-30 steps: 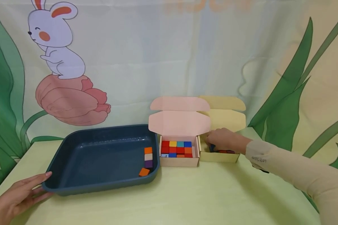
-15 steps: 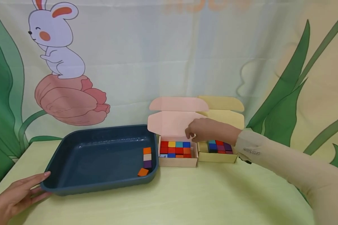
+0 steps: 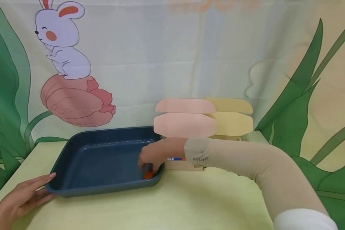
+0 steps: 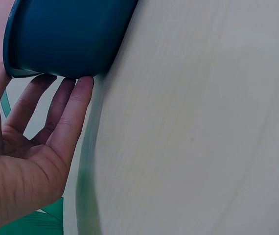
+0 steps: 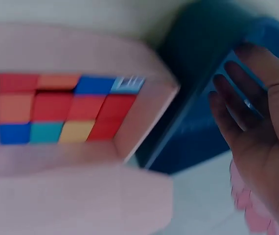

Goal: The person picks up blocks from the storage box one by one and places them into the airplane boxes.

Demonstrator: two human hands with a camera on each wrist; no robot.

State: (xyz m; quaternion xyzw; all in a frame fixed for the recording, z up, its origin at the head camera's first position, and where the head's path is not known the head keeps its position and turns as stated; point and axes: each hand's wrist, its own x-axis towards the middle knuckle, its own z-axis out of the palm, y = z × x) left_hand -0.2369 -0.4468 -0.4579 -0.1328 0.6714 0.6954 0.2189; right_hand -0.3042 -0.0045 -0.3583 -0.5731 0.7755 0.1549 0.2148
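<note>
A dark blue deep tray (image 3: 103,190) stands on the left of the table. My left hand (image 3: 26,195) holds its near left corner, thumb at the rim and fingers against the underside; in the left wrist view, those fingertips touch the tray's (image 4: 71,39) outer side. Inside the tray's right end, my right hand (image 3: 153,154) reaches down over an orange block (image 3: 148,174). The other blocks there are hidden behind it. Blurred in the right wrist view, my right hand (image 5: 271,112) has loosely bent, spread fingers with nothing visible between them.
Right of the tray stands an open pink box (image 5: 27,51) with rows of red, orange, blue, teal and yellow blocks. Beside it is an open yellow box (image 3: 231,123), mostly hidden by my right forearm. A printed rabbit cloth (image 3: 132,64) hangs behind.
My right hand has left the yellow box, crossed over the pink box and come down into the tray's right end. The left hand stays at the tray's corner.
</note>
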